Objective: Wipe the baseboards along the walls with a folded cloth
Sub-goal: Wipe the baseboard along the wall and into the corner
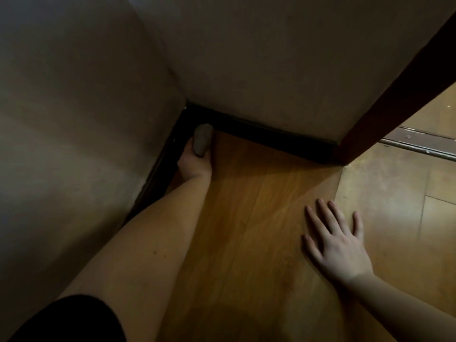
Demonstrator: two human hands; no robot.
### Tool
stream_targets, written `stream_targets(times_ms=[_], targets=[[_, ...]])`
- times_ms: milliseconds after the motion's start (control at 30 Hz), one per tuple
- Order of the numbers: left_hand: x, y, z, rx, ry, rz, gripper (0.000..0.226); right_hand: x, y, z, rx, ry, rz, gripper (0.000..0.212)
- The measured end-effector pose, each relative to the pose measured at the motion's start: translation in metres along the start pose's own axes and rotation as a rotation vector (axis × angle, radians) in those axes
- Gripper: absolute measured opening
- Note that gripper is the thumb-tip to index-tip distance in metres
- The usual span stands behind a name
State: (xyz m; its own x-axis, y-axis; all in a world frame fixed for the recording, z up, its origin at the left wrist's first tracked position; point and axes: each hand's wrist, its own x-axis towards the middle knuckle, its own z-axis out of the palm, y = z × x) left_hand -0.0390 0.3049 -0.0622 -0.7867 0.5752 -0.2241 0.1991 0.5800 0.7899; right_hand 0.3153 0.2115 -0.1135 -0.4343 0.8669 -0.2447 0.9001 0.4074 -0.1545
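A person's left hand pressed a folded grey cloth into the room's corner, where two dark baseboards met.

The cloth, gripped at its near end, pointed into the corner, beside the left-wall baseboard and close to the far-wall baseboard; whether it touched either was lost in shadow. The right hand lay well apart, flat on the wooden floor with fingers spread, holding nothing. One cloth, two hands and two baseboards were visible. A dark sleeve was cut off at the lower edge.
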Motion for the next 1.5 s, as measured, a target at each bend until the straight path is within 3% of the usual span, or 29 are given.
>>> stream_targets(times_ms=[133, 567, 867, 1033, 1267, 1400, 1500], targets=[[0.010, 0.007, 0.004, 0.016, 0.073, -0.003, 0.037, -0.001, 0.000, -0.002, -0.002, 0.002, 0.008, 0.069], [-0.020, 0.024, 0.037, 0.231, -0.015, 0.043, 0.049, -0.001, 0.002, 0.001, -0.006, 0.015, -0.006, 0.069], [-0.091, 0.033, 0.077, 0.386, -0.116, 0.177, 0.041, 0.001, 0.002, 0.005, -0.021, 0.030, -0.009, 0.069], [-0.105, 0.040, 0.077, 0.542, -0.274, 0.333, 0.027, 0.001, 0.001, 0.002, -0.006, 0.017, 0.002, 0.068], [-0.120, 0.039, 0.061, 0.488, -0.503, 0.401, 0.045, -0.001, -0.003, -0.006, 0.032, -0.028, 0.019, 0.067], [-0.127, 0.030, 0.048, 0.340, -0.426, 0.382, 0.046, -0.001, 0.007, -0.014, 0.143, -0.069, -0.016, 0.069], [-0.125, 0.028, 0.046, 0.329, -0.361, 0.324, 0.048, -0.017, 0.032, -0.017, 0.170, -0.026, 0.118, 0.066]])
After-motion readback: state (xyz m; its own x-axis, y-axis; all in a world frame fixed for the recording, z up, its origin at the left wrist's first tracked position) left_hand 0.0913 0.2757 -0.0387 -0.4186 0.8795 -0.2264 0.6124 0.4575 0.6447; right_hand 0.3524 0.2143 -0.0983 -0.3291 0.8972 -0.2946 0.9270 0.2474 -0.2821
